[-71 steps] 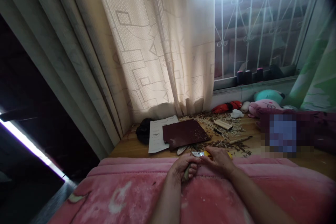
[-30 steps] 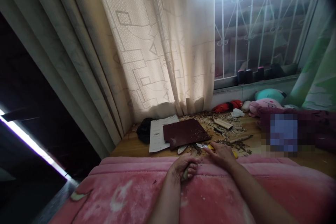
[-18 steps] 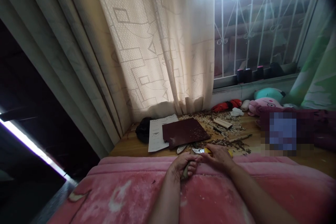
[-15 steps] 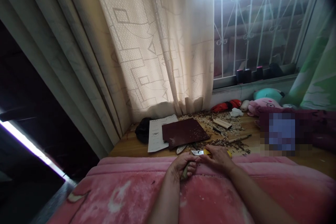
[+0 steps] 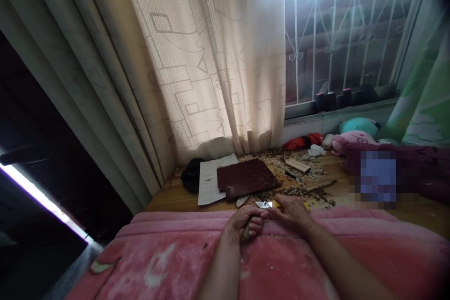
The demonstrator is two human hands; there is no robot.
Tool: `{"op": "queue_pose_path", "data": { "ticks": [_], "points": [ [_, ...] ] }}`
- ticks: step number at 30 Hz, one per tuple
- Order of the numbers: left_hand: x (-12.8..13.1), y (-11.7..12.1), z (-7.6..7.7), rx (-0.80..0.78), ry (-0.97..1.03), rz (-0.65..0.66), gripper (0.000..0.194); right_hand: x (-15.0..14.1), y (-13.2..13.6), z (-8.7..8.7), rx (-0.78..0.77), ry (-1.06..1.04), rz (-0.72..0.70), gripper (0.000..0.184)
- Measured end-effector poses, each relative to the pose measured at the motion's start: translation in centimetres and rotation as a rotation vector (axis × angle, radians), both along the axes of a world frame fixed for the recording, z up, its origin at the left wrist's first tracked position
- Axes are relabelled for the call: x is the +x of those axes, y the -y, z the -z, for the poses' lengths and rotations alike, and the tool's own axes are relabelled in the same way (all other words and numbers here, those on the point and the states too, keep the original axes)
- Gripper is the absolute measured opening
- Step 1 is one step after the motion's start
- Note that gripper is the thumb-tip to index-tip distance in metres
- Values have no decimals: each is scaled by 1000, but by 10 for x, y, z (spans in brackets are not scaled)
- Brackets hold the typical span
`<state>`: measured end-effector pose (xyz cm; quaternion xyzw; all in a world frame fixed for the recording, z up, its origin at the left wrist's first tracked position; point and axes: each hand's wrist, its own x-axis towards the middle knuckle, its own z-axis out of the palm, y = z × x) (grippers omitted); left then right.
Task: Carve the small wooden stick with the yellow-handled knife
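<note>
My left hand (image 5: 243, 223) is closed around a small pale piece of carved wood (image 5: 247, 233), and most of the piece is hidden by my fingers. My right hand (image 5: 292, 214) grips a yellow-handled utility knife (image 5: 277, 204) with its steel blade (image 5: 263, 205) pointing left. The fingertips of my right hand touch or nearly touch my left hand. Both hands rest above a pink fleece blanket (image 5: 281, 262) covering my lap, with the wooden tabletop (image 5: 168, 198) just beyond.
Wood shavings (image 5: 298, 171) are scattered around a dark red sheet of sandpaper (image 5: 246, 178), a printed paper (image 5: 209, 187), a black cloth (image 5: 191, 176), a wood block (image 5: 298, 165) and a pencil-like tool (image 5: 320, 185). Plush toys (image 5: 351, 143) lie under a barred window (image 5: 333, 37).
Over the last second, my right hand has moved left and toward me with the knife, coming up against my left hand. My left hand has stayed closed on the wood.
</note>
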<state>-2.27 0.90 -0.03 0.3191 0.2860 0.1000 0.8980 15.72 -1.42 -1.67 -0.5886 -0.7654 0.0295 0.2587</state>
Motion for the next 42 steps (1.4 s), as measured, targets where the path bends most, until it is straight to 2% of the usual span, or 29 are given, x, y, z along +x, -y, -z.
{"op": "queue_pose_path", "data": {
  "ticks": [8,17,34,42],
  "points": [
    [-1,-3,6,46,14,18,12,1,1,0,18,5,-16,38],
    [2,1,4,132,-48,-11,15,-1,1,-2,-1,15,-2,37],
    [2,2,4,146,-42,-16,17,-2,3,-2,-36,8,-3,35],
    [3,2,5,147,-84,-44,18,-2,0,2,13,41,2,37]
  ]
}}
